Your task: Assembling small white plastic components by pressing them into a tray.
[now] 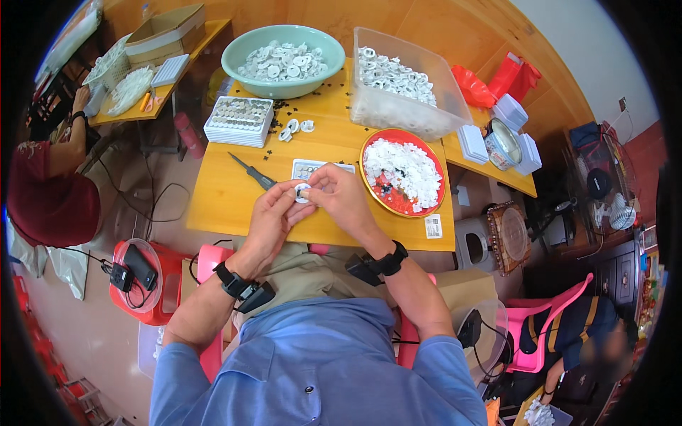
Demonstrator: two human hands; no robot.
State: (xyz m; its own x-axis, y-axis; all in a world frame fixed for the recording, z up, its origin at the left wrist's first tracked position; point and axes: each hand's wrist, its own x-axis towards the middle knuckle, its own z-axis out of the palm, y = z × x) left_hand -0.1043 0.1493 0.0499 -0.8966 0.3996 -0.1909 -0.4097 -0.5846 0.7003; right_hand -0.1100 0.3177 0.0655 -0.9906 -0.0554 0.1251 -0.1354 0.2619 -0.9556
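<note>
Brightly, evenly lit over the yellow wooden table (222, 206). Sharp at centre. Bent toward the rim, blackened at corners. Blurred over the dark-clothed person's head (605, 351), lower right.

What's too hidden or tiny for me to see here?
All in the head view:
Round white piece: partly covered by left hand and right hand.
Small tray: partly hidden behind right hand.
Maroon-shirted co-worker: head cut off by picture edge.
Black bits on red plate: too small to identify.
</note>
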